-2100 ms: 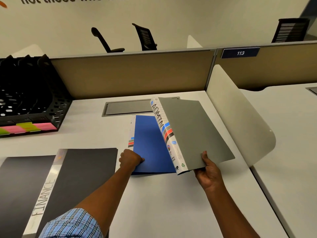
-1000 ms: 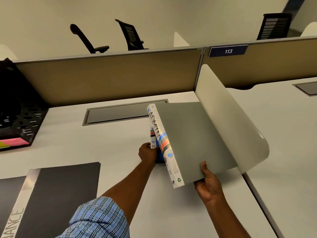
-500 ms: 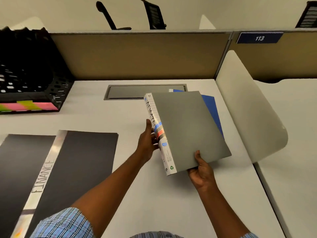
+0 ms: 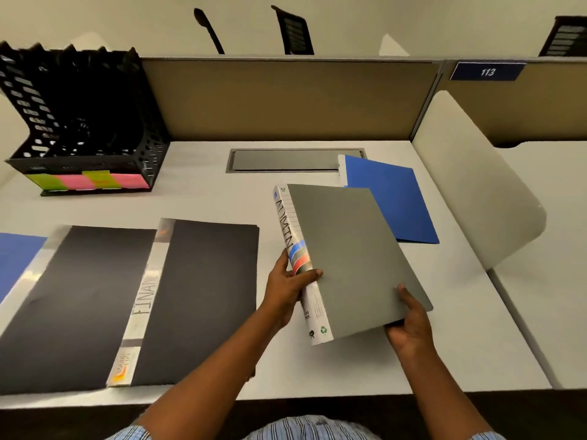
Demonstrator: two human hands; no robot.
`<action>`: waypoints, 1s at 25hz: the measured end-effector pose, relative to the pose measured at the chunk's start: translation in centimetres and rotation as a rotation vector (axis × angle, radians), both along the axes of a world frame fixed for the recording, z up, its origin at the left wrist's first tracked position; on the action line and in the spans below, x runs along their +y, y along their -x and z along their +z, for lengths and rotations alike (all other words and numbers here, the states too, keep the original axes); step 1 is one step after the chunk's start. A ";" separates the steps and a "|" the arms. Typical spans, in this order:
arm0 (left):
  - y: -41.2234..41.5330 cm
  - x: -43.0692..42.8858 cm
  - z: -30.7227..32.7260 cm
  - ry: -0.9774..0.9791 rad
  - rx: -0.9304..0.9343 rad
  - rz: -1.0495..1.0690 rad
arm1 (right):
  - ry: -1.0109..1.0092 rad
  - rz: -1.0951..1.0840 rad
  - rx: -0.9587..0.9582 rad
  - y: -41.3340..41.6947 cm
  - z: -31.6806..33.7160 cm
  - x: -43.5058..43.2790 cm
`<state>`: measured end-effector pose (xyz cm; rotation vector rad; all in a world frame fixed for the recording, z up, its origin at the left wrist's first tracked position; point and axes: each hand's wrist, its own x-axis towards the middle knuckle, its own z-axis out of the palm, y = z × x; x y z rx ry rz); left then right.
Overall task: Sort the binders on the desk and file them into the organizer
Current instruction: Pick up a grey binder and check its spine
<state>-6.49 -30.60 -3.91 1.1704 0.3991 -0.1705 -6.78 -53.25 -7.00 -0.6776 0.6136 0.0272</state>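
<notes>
A grey binder [image 4: 352, 255] with a white spine marked ADMIN is held just above the desk, both hands on it. My left hand [image 4: 286, 289] grips its spine, thumb over the cover. My right hand [image 4: 409, 322] holds its near right corner. A blue binder [image 4: 390, 198] lies flat behind it. A black binder [image 4: 95, 296] marked FINANCE lies open and face down at the left. The black mesh organizer [image 4: 82, 122], with green and pink sticky labels along its front, stands at the far left.
Another blue folder [image 4: 16, 258] shows at the left edge. A grey cable hatch [image 4: 286, 160] is set into the white desk [image 4: 197, 198] near the tan partition. A curved white divider [image 4: 476, 192] borders the desk on the right. Office chairs stand beyond the partition.
My left hand let go of the blue binder and took the grey binder's spine. The blue binder now lies flat behind it. The camera has tilted down and pulled back.
</notes>
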 end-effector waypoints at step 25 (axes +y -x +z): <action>4.1 6.8 -3.0 -0.930 0.012 -0.293 | 1.465 0.132 0.589 8.8 -3.8 5.8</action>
